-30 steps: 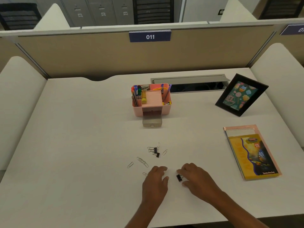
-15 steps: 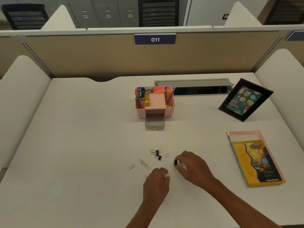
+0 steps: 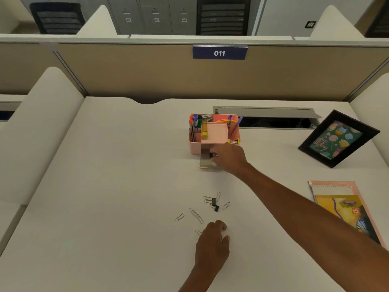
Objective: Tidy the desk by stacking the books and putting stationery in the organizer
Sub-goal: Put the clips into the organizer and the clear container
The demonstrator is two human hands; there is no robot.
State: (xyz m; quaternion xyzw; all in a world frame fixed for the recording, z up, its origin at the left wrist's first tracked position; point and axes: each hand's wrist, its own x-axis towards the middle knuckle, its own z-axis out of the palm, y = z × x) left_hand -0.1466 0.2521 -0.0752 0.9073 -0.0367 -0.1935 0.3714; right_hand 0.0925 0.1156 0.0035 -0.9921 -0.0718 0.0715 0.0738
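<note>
Right hand pinches a binder clip over the organizer drawer (centre frame); left hand rests relaxed on the counter.

Wide bare table opens to my left; ahead, loose clips and my outstretched right arm bar the path toward the organizer.

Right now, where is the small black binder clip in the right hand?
Head view, centre: the small black binder clip is pinched by the right hand over the open clear drawer at the front of the pink plastic organizer.
</note>
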